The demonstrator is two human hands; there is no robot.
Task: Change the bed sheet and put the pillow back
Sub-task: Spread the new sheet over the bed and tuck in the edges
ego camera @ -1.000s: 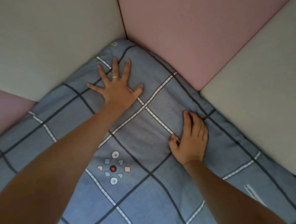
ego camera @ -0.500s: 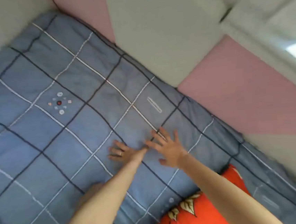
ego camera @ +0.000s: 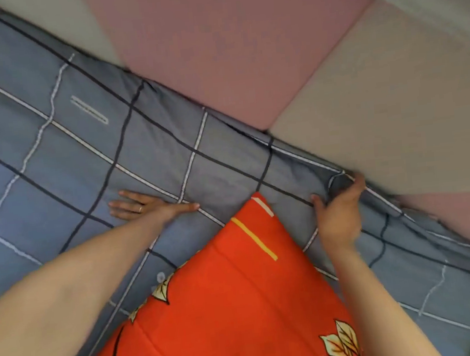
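A blue-grey checked bed sheet (ego camera: 150, 145) with dark and white lines covers the mattress. My left hand (ego camera: 145, 208) lies flat on it with fingers spread, a ring on one finger. At the sheet's edge by the wall, my right hand (ego camera: 339, 211) grips a bunched fold of the sheet, fingers curled over it. A red-orange cloth with yellow leaf prints (ego camera: 234, 307) lies on the sheet between my forearms, one corner pointing toward the wall. I cannot tell whether this cloth is the pillow.
Padded wall panels run along the far side of the bed: a pink one (ego camera: 230, 49) and a beige one (ego camera: 388, 111), with another pink panel (ego camera: 467, 213) lower right. The sheet is wrinkled near the wall at the right.
The view has swung right along the bed edge. My right hand went from lying flat to gripping the sheet's edge by the wall. More of the red-orange cloth shows now.
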